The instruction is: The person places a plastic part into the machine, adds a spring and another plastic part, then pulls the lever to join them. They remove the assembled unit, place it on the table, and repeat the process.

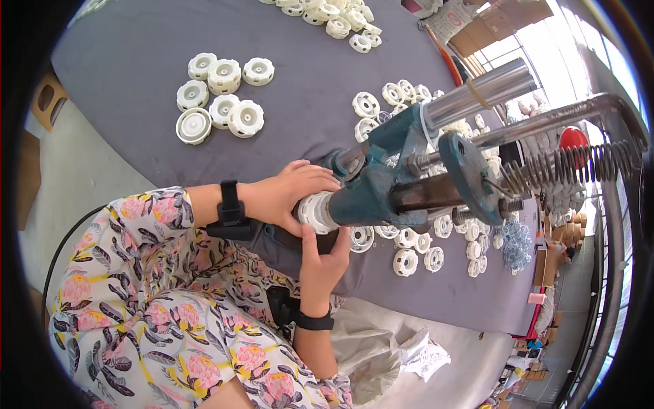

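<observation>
Head view: left hand (294, 194) grips white wheel (313, 213), axis along green press (371, 198).
Right hand (325, 267) meets its edge; I cannot tell if it grips.

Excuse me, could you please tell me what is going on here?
A person is holding a round white part at the end of a dark green press. The left hand grips it; the right hand is at its lower edge, its grip partly hidden. Similar white parts lie in groups on the grey-covered table around the press.
</observation>
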`<action>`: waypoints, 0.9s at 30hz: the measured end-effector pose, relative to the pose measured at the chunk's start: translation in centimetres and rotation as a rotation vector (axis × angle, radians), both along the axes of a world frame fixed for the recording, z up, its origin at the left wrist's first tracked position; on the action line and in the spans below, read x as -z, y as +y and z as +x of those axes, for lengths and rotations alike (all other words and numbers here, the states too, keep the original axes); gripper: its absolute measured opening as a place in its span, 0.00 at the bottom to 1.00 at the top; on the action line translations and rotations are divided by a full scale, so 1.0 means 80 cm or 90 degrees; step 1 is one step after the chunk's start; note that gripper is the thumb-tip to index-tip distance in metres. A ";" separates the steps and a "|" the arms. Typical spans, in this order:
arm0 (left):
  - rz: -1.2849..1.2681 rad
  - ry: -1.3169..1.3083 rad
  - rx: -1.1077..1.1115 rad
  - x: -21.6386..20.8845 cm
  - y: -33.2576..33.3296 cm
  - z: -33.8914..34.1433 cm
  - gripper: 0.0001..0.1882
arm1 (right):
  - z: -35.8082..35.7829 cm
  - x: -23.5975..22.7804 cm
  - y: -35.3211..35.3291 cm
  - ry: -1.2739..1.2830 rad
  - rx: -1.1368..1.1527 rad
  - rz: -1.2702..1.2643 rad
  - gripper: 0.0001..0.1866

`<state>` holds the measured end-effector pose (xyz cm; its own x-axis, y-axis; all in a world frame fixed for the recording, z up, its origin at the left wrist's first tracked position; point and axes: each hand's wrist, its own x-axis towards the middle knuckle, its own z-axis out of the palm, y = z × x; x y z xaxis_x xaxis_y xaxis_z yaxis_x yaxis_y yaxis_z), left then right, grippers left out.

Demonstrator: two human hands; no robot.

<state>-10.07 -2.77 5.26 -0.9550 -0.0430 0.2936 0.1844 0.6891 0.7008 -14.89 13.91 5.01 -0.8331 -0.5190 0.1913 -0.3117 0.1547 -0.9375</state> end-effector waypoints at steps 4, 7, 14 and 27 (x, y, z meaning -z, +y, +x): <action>0.086 -0.034 -0.034 -0.001 0.011 0.009 0.41 | -0.005 0.003 -0.001 0.012 -0.003 -0.030 0.21; 0.066 -0.026 -0.059 0.002 0.016 0.006 0.41 | -0.006 -0.001 0.004 -0.024 -0.001 -0.021 0.20; 0.042 -0.039 -0.101 -0.004 0.028 -0.004 0.39 | -0.005 -0.012 0.011 0.020 -0.059 0.033 0.26; -0.054 -0.059 -0.044 -0.007 0.017 -0.011 0.40 | -0.024 -0.006 0.036 -0.198 -0.006 -0.082 0.19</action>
